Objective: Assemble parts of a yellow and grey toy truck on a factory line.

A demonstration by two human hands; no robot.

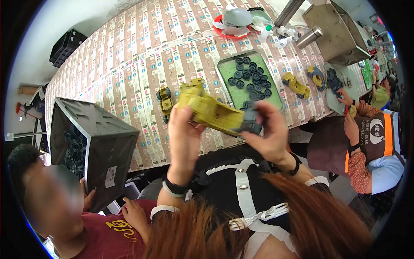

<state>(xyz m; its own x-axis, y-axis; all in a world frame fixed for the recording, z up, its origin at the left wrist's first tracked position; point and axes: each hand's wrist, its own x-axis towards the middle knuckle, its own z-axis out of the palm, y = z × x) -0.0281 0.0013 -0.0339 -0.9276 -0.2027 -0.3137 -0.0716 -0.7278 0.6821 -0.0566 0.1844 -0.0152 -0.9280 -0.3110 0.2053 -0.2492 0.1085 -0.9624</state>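
My left hand [183, 136] grips a yellow-green plastic toy truck body [209, 111], held up above my lap at the table edge. My right hand [269, 131] holds the truck's other end and presses a dark grey wheel [251, 122] against it with the fingertips. Behind it on the table stand another assembled yellow-green toy truck [165, 102] with dark wheels and a green tray [230, 68] with several dark wheels in it.
A grey metal bin [97, 144] with dark parts stands at the left, a person in a red shirt beside it. To the right a person in a vest handles parts; more yellow toy trucks [296, 84], a metal hopper [334, 32] and a red basin [235, 21] sit on the patterned table [129, 56].
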